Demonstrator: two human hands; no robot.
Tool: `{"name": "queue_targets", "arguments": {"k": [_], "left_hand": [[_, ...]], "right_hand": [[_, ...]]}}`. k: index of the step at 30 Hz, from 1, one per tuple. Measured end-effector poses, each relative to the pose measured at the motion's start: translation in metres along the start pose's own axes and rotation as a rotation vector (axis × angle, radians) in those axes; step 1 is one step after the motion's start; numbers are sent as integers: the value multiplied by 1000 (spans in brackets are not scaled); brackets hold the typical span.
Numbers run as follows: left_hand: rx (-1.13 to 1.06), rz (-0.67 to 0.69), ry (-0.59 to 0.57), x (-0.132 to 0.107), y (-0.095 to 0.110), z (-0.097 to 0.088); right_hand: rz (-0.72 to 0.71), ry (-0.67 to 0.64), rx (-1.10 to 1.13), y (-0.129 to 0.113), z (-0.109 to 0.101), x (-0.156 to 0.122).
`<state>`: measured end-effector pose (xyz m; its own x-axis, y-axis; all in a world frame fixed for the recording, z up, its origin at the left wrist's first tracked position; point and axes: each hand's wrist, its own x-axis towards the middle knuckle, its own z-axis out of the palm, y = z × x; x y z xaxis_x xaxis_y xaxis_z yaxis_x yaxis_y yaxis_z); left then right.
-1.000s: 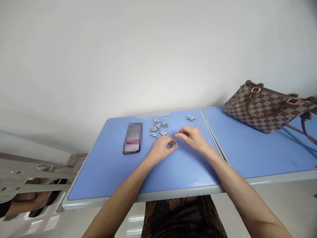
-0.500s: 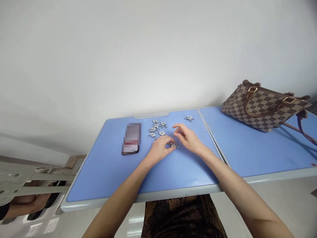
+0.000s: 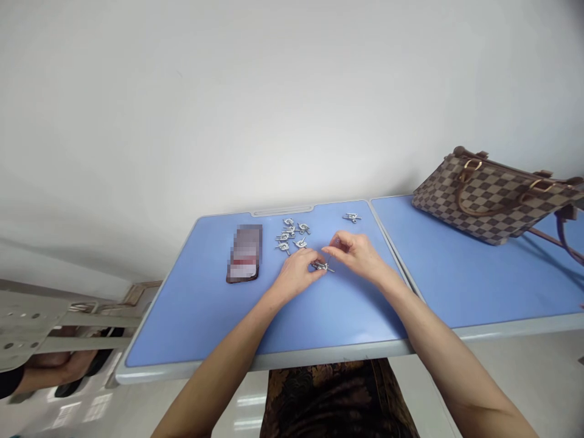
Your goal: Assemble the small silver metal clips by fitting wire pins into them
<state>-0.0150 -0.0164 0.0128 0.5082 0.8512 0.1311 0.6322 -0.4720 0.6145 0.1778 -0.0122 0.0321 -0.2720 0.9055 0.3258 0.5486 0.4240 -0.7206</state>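
Note:
My left hand (image 3: 298, 271) rests on the blue desk, its thumb and fingers closed round a small silvery metal fitting (image 3: 323, 266) with rod-like ends sticking out. Just to the right and above it, my right hand (image 3: 356, 252) has thumb and forefinger pinched together. A thin metal rod (image 3: 329, 258) runs down from that pinch to the fitting; its exact shape is too small to make out. Beyond my left hand lies a loose group of several similar metal fittings (image 3: 291, 231). One more fitting (image 3: 352, 217) lies apart near the desk's back right corner.
A phone (image 3: 245, 252), its screen blurred, lies left of the fittings on the blue desk (image 3: 196, 316). A second desk (image 3: 460, 274) adjoins on the right, bearing a checkered handbag (image 3: 493, 194). The wall stands behind. At left are a chair (image 3: 27, 331) and another person's arm (image 3: 64, 371).
My right thumb and forefinger have closed from a looser, more spread pose into a pinch, and the hand sits slightly farther right. My left hand keeps its grip. The view has shifted a little.

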Motion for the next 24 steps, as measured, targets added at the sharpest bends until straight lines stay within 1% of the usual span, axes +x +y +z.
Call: {"name": "queue_targets", "arguments": {"k": [3,5,9,14,18,21,24], "left_hand": [[2,-2,4,0,1,0],[-2,1,4,0,1,-1],[5,7,5,1,1,0],[3,19,2,1,1,0],[20,17,-7,0,2,-1],[40,23,-13,0,3,-1],[69,40,-19,0,3,-1]], "right_hand": [[-11,91,-151,0,6,0],[-10,88,-189,-1,9,0],[-27,9,-137,-6,10,-1],[-48,-99,-193,-9,-3,-2],[-11,-138,-83,-11,-10,-1],[40,-87,-28,-10,-6,0],[78,11,-49,-7,2,1]]}}
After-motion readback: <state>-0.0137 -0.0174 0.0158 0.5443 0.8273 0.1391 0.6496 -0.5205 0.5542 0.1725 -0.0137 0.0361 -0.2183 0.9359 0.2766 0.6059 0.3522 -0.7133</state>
